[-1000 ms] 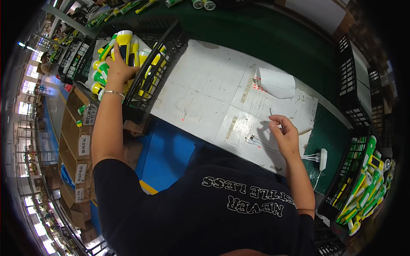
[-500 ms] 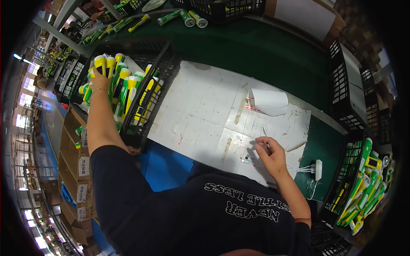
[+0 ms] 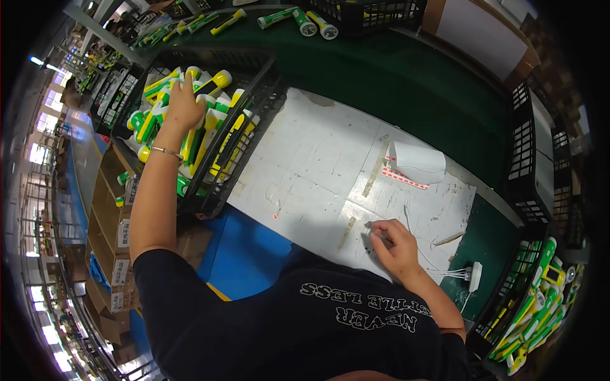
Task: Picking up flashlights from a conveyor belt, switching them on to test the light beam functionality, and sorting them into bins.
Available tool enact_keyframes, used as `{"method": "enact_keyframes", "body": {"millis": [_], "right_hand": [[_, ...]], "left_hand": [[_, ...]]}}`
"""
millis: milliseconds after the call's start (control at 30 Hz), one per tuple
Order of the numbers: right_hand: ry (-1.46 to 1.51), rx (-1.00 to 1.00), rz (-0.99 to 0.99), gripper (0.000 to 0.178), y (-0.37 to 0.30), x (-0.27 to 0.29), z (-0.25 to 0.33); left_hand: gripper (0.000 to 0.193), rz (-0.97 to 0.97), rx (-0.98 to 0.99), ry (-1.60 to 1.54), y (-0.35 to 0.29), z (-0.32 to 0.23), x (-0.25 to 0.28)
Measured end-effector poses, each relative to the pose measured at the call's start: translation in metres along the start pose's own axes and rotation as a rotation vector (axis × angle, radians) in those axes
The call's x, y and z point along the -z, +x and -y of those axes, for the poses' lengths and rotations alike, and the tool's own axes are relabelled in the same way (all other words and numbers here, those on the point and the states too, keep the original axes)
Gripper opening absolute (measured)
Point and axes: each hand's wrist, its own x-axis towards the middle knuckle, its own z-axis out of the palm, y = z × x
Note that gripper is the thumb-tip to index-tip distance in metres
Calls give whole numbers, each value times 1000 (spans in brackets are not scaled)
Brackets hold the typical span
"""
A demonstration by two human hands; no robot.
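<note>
My left hand (image 3: 184, 109) reaches into a black plastic crate (image 3: 259, 95) at the left, which is full of green, yellow and white flashlights. Its fingers are closed around a flashlight (image 3: 218, 81) with a yellow head and a dark panel, lying across the others; the hand partly hides the grip. Over the near right part of a scuffed white board (image 3: 305, 152), my right hand (image 3: 397, 249) has its fingers curled, thumb close to index finger. Something small and greyish shows at the fingertips, too small to name. Thin white cables (image 3: 448, 273) run beside this hand.
A curled white sheet (image 3: 416, 162) with red-marked strips lies on the board. White cables join a white plug block (image 3: 474, 276) at the right. Another crate of flashlights (image 3: 537, 311) stands at the lower right. More flashlights (image 3: 305, 24) lie on the green table's far side.
My left hand has moved right and away from me within the crate, and flashlights there have shifted. My right hand has come slightly nearer to me. The whole view has shifted a little.
</note>
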Motion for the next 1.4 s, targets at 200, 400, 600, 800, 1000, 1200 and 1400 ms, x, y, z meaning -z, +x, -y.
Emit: {"method": "enact_keyframes", "body": {"millis": [200, 400, 600, 800, 1000, 1200, 1400], "right_hand": [[-104, 244, -38, 19, -3, -7, -18], [-20, 163, 40, 23, -6, -3, -37], [-12, 120, 78, 24, -7, -7, -56], [31, 123, 49, 21, -7, -3, -51], [164, 72, -3, 12, -1, 0, -37], [224, 127, -284, 10, -14, 19, -9], [245, 57, -425, 10, -56, 48, 14]], "left_hand": [[61, -177, -378, -336, 106, -156, -37], [80, 61, -274, -262, 198, -264, -167], [75, 122, -195, -150, 273, -269, -241], [59, -455, -178, -521, 208, -250, -185], [39, -32, -41, -1925, 92, -280, -73], [58, 1183, 459, -2393, -45, -347, -52], [44, 1344, 505, -2104, -147, -391, -43]]}}
